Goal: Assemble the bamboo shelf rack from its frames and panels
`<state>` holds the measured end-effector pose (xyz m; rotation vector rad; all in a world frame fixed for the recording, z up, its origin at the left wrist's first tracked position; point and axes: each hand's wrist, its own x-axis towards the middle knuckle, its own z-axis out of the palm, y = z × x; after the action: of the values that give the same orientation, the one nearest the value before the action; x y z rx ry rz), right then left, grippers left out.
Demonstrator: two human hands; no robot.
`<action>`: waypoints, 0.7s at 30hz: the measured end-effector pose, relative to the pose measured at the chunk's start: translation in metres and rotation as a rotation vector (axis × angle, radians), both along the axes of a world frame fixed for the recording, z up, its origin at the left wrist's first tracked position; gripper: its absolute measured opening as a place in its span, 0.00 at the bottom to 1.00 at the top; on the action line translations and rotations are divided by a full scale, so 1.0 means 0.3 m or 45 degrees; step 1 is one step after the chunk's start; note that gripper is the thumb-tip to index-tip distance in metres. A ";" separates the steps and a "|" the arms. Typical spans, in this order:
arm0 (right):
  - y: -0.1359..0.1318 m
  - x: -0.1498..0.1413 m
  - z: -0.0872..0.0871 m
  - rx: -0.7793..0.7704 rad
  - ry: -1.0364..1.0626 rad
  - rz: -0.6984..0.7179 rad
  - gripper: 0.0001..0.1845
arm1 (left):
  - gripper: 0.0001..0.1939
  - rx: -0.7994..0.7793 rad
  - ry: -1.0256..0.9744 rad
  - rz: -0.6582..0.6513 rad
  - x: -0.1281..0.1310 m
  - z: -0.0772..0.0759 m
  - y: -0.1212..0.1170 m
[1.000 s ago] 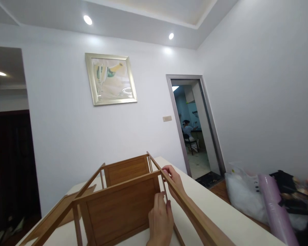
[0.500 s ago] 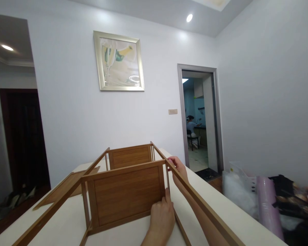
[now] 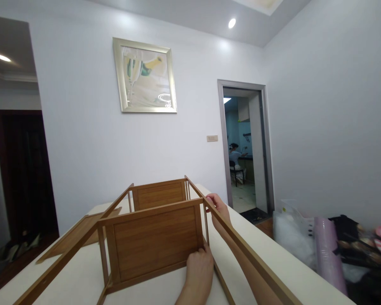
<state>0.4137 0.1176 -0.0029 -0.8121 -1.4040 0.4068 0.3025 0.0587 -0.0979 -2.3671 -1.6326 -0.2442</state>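
Brown wood-grain frame (image 3: 151,209), slim straight rails with flat rectangular panels, rests on smooth cream tabletop (image 3: 260,237). Right hand (image 3: 218,208): bent fingers gripping frame's outer rail. Left hand (image 3: 199,264): fingers curled beside near panel, grip unclear.

Place: home room
Wall: gold-framed picture (image 3: 147,76) of bottle and glass
Ceiling: recessed light (image 3: 231,23)
Doorway (image 3: 244,148): adjoining lit room
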 end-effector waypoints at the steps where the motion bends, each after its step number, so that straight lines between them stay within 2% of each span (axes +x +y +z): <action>1: -0.001 0.000 0.001 -0.003 -0.022 -0.015 0.17 | 0.19 -0.005 0.005 -0.001 0.002 0.000 0.001; 8: -0.003 -0.001 0.011 -0.023 -0.122 -0.051 0.20 | 0.19 0.010 0.017 0.008 0.004 -0.006 0.004; 18: 0.012 0.008 0.006 0.023 -0.039 0.036 0.18 | 0.21 0.025 0.009 0.045 -0.007 -0.011 -0.004; 21: 0.005 0.005 0.011 0.009 -0.070 -0.010 0.19 | 0.22 -0.020 0.018 0.033 -0.012 -0.010 0.001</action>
<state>0.4151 0.1189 0.0004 -0.8287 -1.4518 0.3757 0.2990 0.0589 -0.1008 -2.3520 -1.6639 -0.2104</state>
